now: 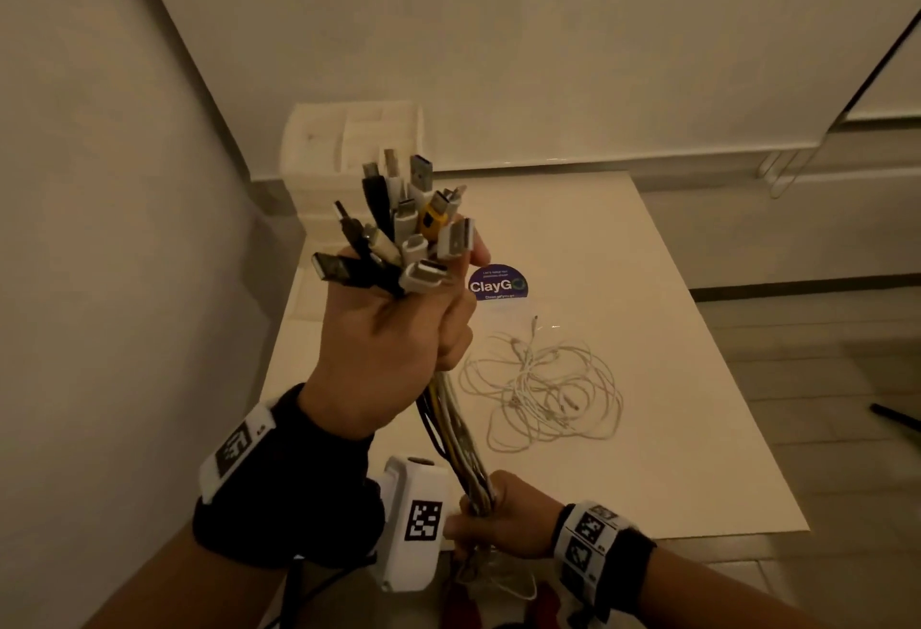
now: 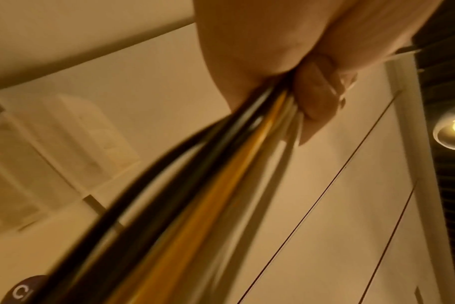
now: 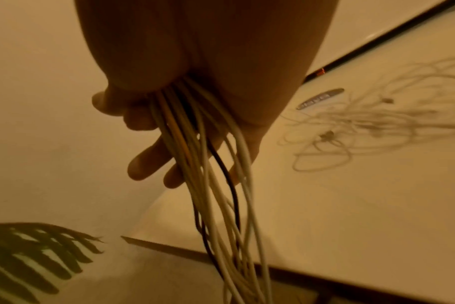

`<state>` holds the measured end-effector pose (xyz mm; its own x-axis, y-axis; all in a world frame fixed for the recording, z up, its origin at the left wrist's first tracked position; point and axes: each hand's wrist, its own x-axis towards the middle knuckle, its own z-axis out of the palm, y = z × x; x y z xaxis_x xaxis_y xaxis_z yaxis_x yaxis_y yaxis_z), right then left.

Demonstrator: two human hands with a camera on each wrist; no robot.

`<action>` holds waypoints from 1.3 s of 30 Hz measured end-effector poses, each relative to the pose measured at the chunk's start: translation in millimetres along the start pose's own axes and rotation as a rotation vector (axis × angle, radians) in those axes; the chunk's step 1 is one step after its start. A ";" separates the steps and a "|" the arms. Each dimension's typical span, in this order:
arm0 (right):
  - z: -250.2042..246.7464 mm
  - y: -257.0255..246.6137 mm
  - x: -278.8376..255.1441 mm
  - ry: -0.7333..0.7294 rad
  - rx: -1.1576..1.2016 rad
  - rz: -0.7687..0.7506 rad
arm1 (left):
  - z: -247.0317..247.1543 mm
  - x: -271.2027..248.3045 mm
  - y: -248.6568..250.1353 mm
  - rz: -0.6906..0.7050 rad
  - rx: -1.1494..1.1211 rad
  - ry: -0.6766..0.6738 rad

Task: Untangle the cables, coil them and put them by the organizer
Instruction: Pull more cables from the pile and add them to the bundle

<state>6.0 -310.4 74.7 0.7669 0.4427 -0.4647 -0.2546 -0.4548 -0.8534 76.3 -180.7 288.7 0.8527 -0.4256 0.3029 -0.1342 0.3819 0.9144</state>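
Observation:
My left hand (image 1: 393, 334) is raised over the white table's (image 1: 673, 469) left side and grips a cable bundle (image 1: 458, 434) just below its plugs (image 1: 403, 224), which fan out upward in black, white and yellow. The cables run down to my right hand (image 1: 503, 514), whose fingers curl round them near the table's front edge. In the left wrist view my left hand's fingers (image 2: 317, 92) clamp the black, yellow and white cable bundle (image 2: 195, 195). In the right wrist view the cables (image 3: 213, 185) pass through my right hand (image 3: 195, 61) and hang below it. A white organizer (image 1: 339, 145) stands at the back left.
A loose tangle of thin white cables (image 1: 543, 389) lies on the middle of the table, also in the right wrist view as a blurred tangle (image 3: 377, 123). A round purple sticker (image 1: 498, 282) sits behind it. Walls close the left and back sides.

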 end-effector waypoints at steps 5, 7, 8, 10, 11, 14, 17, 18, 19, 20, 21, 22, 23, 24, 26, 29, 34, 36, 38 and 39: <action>15.6 65.2 9.8 -0.011 -0.126 0.165 | 2.8 7.1 14.8 0.055 -0.062 -0.002; 19.4 88.2 13.5 0.027 -0.167 0.241 | 4.3 7.1 13.1 0.052 -0.071 0.024; 21.8 95.3 13.9 0.043 -0.199 0.267 | 5.6 7.3 10.4 0.042 -0.070 0.042; 22.0 95.7 6.2 0.096 -0.265 0.272 | 7.5 8.2 2.9 0.031 -0.041 0.045; 18.1 90.3 -0.4 0.102 -0.294 0.238 | 7.7 8.6 1.0 0.031 -0.023 0.037; -7.6 57.5 -29.8 0.024 -0.344 0.136 | 0.5 13.7 4.0 0.025 -0.025 0.034; -55.4 43.3 -59.8 0.026 -0.411 0.119 | -6.2 14.8 4.5 0.026 -0.011 0.055; -73.9 38.1 -66.5 0.055 -0.463 0.132 | -6.3 15.5 3.5 0.029 0.000 0.064; -92.2 35.0 -69.4 0.092 -0.512 0.144 | -5.3 15.5 1.6 0.029 0.006 0.071; -109.7 30.0 -69.4 0.134 -0.555 0.142 | -3.7 15.3 -0.8 0.026 0.007 0.074; -124.9 25.4 -64.5 0.188 -0.593 0.134 | -1.8 15.2 -3.1 0.021 0.005 0.074; -138.9 22.2 -56.4 0.255 -0.624 0.120 | 0.3 15.4 -5.2 0.018 0.003 0.077; -150.7 22.4 -44.6 0.317 -0.657 0.114 | 2.5 15.9 -6.8 0.018 0.004 0.081; -159.3 25.3 -30.7 0.356 -0.703 0.121 | 4.6 16.4 -8.3 0.021 0.008 0.085; -168.1 34.5 -3.2 0.371 -0.807 0.168 | 8.0 18.0 -10.4 0.022 0.008 0.104; -162.9 48.9 25.5 0.290 -0.971 0.186 | 9.6 18.6 -11.9 0.007 -0.001 0.145; -159.8 69.5 45.8 0.284 -1.170 0.182 | 6.1 17.9 -12.4 0.003 0.013 0.193; -161.6 71.5 49.9 0.293 -1.185 0.176 | 4.6 18.5 -13.3 -0.003 0.014 0.221; -166.3 66.9 50.7 0.321 -1.136 0.147 | 4.0 19.7 -15.1 -0.008 0.016 0.236; -169.5 63.9 50.1 0.339 -1.120 0.106 | 4.0 20.9 -16.0 -0.005 0.016 0.239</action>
<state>128.0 -448.3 37.0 0.9335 0.2104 -0.2905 0.2043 -0.9776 -0.0515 94.3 -199.0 281.5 0.9483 -0.2207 0.2279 -0.1358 0.3668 0.9203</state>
